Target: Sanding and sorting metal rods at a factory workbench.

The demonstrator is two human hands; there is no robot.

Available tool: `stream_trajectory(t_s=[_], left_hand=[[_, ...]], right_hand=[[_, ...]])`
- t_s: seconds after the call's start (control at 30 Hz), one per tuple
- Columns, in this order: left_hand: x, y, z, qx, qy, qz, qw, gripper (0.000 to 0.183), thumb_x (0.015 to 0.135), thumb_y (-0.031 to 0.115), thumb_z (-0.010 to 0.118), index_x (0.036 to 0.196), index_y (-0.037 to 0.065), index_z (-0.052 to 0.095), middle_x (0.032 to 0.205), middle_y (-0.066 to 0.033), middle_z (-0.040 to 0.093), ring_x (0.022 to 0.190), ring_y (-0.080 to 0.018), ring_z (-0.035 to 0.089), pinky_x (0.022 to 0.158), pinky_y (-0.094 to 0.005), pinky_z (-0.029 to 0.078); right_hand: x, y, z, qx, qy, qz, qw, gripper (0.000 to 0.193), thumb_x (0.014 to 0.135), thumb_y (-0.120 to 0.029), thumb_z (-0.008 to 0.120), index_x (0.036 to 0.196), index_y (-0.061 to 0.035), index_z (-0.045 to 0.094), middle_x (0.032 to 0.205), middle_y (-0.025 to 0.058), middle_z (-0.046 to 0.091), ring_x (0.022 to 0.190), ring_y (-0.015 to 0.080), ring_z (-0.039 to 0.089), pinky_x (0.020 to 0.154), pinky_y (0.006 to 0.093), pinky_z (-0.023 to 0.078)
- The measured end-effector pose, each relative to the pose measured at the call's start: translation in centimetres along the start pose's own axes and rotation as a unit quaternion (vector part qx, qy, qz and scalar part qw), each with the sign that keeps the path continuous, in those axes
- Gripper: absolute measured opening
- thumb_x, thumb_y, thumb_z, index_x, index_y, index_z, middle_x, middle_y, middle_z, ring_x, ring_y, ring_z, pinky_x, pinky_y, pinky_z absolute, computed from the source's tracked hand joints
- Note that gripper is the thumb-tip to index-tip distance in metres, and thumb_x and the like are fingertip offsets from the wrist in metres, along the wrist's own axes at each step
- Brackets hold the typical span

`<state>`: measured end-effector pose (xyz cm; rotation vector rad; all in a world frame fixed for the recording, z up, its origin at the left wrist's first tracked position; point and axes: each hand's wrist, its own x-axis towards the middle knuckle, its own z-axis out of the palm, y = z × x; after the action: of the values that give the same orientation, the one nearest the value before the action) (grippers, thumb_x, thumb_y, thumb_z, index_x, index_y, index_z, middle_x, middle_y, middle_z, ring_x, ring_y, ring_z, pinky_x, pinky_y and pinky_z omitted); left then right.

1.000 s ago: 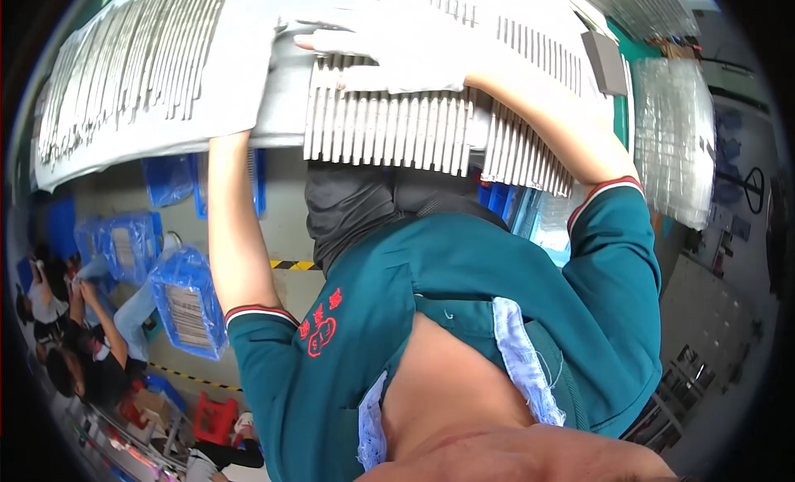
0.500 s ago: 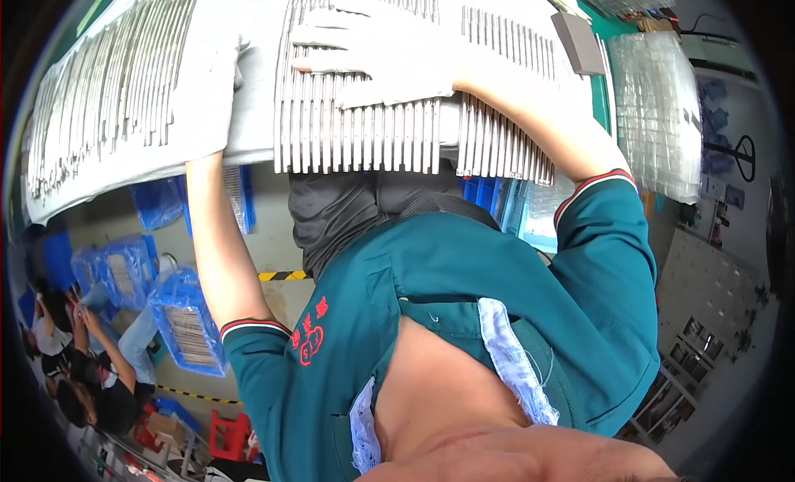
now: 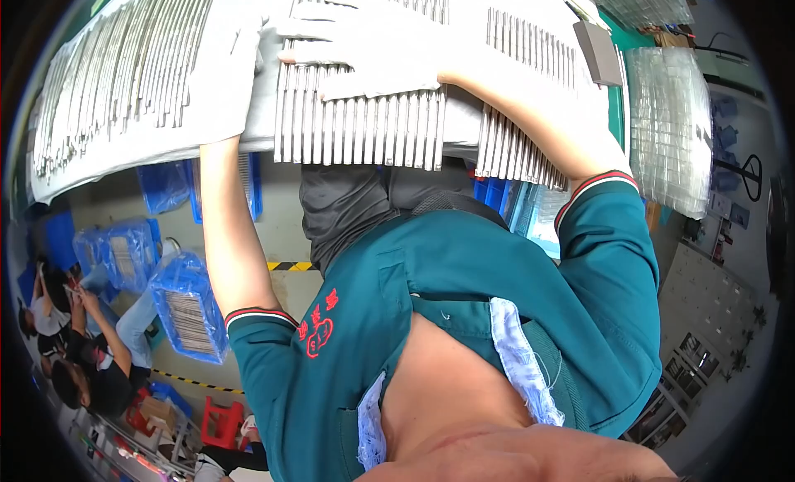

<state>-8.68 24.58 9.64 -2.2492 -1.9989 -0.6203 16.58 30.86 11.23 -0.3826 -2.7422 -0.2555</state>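
Observation:
My right hand (image 3: 377,51), in a white glove, lies flat with fingers spread across a row of slim metal rods (image 3: 360,134). The rods sit side by side on a white-covered table (image 3: 263,130). My left hand (image 3: 225,80), also gloved in white, rests between that row and another batch of metal rods (image 3: 141,68) at the left. Glare washes out its fingers. Beneath my right forearm lies a third group of rods (image 3: 522,147), separated from the middle row by a gap.
A grey block (image 3: 595,51) stands on the table's right side, near stacked clear plastic trays (image 3: 669,130). Blue crates (image 3: 189,312) lined with plastic stand on the floor at left. Beyond them sit other people (image 3: 103,358) and a red stool (image 3: 222,422).
My right hand and the middle row of rods have shifted left relative to the table. The gap to the right group is wider. The view has moved slightly.

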Motion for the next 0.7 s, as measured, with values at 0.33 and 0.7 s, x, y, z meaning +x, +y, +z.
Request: stream_trajectory(t_s=[0.33, 0.7], left_hand=[[0.3, 0.1, -0.3, -0.027, -0.055, -0.02, 0.998, 0.032, 0.103, 0.029, 0.055, 0.126, 0.01, 0.067, 0.107, -0.0152, 0.069, 0.092, -0.0306, 0.068, 0.079, -0.042, 0.055], [0.0, 1.0, 0.1, -0.174, 0.069, -0.015, 0.982, 0.038, 0.104, 0.037, 0.054, 0.112, 0.003, 0.069, 0.086, -0.014, 0.066, 0.078, -0.0255, 0.059, 0.075, -0.039, 0.048]], right_hand=[[-0.5, -0.3, -2.6, 0.073, -0.038, 0.021, 0.996, 0.065, 0.099, -0.053, 0.048, 0.152, -0.0154, 0.046, 0.162, 0.013, 0.037, 0.15, 0.0315, 0.031, 0.125, 0.0481, 0.02], [-0.7, -0.8, -4.2, 0.068, -0.056, 0.034, 0.996, 0.069, 0.098, -0.054, 0.048, 0.155, -0.0137, 0.043, 0.164, 0.0143, 0.034, 0.151, 0.0325, 0.028, 0.125, 0.0498, 0.017]])
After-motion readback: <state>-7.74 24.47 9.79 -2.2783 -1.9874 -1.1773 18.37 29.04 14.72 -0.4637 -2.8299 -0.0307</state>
